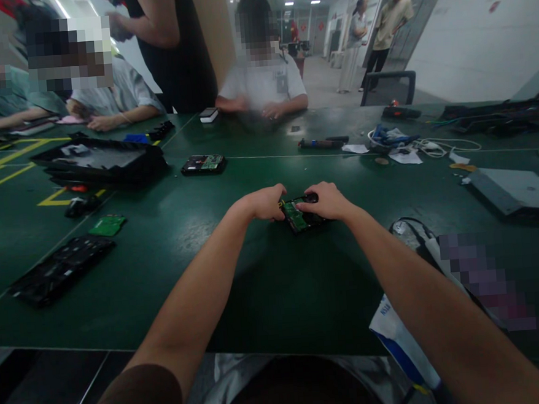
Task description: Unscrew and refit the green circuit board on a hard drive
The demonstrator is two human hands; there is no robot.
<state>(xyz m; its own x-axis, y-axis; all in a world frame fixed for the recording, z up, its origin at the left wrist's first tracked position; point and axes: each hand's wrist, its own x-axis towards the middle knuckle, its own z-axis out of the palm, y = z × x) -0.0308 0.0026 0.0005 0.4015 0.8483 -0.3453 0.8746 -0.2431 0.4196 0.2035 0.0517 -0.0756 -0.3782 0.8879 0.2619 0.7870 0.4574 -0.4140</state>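
Between my hands, on the green table, lies a black casing (pixel 314 220) with a green circuit board (pixel 295 217) set in its left part. My left hand (pixel 268 203) is closed at the casing's left edge, thumb and fingers bent round the corner. Something small and yellow shows by its fingertips, too small to name. My right hand (pixel 328 201) grips the casing's far right side, its thumb reaching over the circuit board. The right fingers are partly hidden behind the black edge.
To the left lie a long black panel (pixel 64 268), a loose green board (pixel 107 225) and stacked black housings (pixel 100 158). Another opened device (pixel 203 164) is farther back. A grey metal box (pixel 518 188), cables (pixel 436 147) and a screwdriver-like tool (pixel 323 143) are rightward. People sit opposite.
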